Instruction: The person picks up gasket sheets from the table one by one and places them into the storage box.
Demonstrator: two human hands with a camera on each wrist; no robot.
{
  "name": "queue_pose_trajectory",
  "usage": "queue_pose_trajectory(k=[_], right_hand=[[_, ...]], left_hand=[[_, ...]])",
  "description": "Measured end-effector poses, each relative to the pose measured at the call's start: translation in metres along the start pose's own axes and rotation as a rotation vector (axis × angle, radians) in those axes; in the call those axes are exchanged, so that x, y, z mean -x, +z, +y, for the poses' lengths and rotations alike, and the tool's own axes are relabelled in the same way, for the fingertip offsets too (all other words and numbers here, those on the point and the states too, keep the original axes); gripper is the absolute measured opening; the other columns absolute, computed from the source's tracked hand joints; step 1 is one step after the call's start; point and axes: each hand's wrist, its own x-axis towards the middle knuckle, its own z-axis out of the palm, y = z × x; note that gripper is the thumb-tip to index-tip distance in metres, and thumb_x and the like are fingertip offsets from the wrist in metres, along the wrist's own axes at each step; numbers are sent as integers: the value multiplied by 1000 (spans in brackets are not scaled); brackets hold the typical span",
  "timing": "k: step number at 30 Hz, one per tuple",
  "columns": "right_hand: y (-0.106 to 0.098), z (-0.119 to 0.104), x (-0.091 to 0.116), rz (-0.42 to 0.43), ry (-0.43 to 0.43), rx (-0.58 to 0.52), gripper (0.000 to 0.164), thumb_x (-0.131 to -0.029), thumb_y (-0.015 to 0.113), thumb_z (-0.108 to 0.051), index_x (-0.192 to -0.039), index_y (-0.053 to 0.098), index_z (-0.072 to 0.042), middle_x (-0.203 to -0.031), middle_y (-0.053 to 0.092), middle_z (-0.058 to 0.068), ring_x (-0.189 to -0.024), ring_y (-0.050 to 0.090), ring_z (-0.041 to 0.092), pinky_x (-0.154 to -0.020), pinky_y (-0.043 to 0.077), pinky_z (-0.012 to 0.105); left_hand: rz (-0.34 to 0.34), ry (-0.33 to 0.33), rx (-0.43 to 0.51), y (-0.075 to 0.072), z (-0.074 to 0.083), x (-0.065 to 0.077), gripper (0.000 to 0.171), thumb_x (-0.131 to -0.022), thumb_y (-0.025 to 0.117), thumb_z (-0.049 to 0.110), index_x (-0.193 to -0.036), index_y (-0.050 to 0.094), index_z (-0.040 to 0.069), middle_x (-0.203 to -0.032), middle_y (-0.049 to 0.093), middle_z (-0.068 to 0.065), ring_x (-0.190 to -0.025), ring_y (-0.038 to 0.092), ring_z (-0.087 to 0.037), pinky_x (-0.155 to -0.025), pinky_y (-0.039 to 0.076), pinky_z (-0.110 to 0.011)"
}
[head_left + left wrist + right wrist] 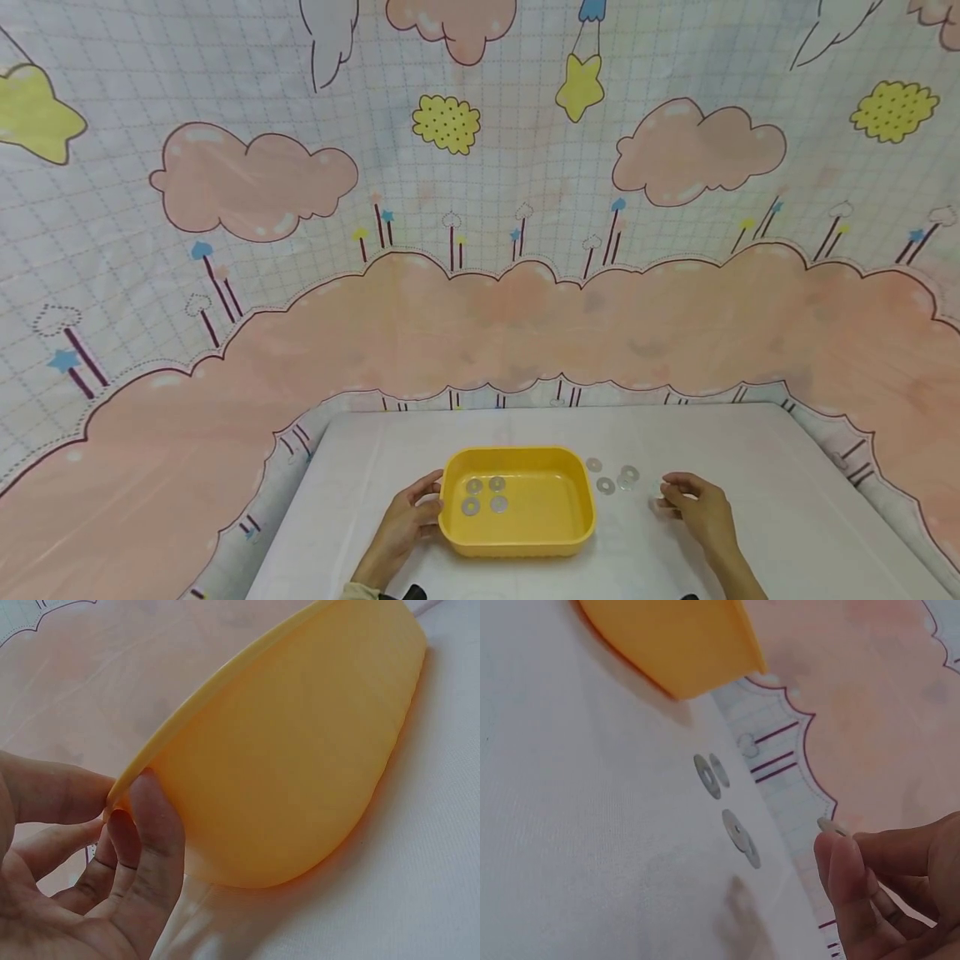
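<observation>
Right hand [702, 510] pinches a washer [831, 826]; the fingertips [847, 868] partly hide it.

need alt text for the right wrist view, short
A person's right grip pinches a small flat washer. Four loose washers lie on a white table, two overlapping, with part of a yellow tub at the top.

The beige left sleeve [360, 592] sits beside a black wrist piece [415, 593].
</observation>
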Motion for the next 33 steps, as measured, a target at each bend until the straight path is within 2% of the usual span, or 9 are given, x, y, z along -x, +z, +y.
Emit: queue_pose_trajectory(k=[4,9,13,19,23,33], right_hand=[[0,-6,1,-14,-4,-66,34,-96,59,-8,-124,57,10,-106,68,18,-76,72,10,-71,59,22],[0,-12,1,-26,-12,-111,35,-96,59,-6,-125,55,13,-107,68,17,-77,73,12,-73,59,22],[2,-19,1,-24,-10,-119,34,-96,58,-6,-126,55,12,-106,68,15,-79,73,13,-74,59,22],[4,-31,2,-15,-33,-109,33,-97,57,-7,-125,57,9,-111,67,21,-78,72,11,-72,59,22],[4,-37,0,-10,-37,-88,32,-97,58,-10,-124,58,6,-111,68,19,-78,71,8,-70,58,21],[9,-49,-1,-37,-35,-170,33,-96,59,-6,-124,57,11,-104,69,14,-77,72,8,-75,58,21]], left_hand=[[-4,1,-2,0,0,-1,62,-91,58,5,-149,38,1,-125,45,-11,-84,61,-13,-69,56,-28],[-3,-5,-5,0,0,-3,63,-90,58,4,-149,37,1,-125,44,-12,-83,61,-13,-69,55,-28],[-13,-3,3,-2,0,-5,63,-90,58,4,-150,37,1,-124,45,-11,-83,60,-13,-69,55,-27],[-29,4,16,-4,1,-7,63,-91,58,3,-150,36,1,-122,45,-10,-83,60,-12,-69,56,-26],[-17,4,9,-3,2,-8,63,-90,58,3,-150,37,1,-122,45,-10,-85,60,-12,-70,56,-27],[-15,4,5,-1,3,-7,63,-90,58,3,-150,37,0,-122,44,-10,-85,60,-13,-71,56,-27]])
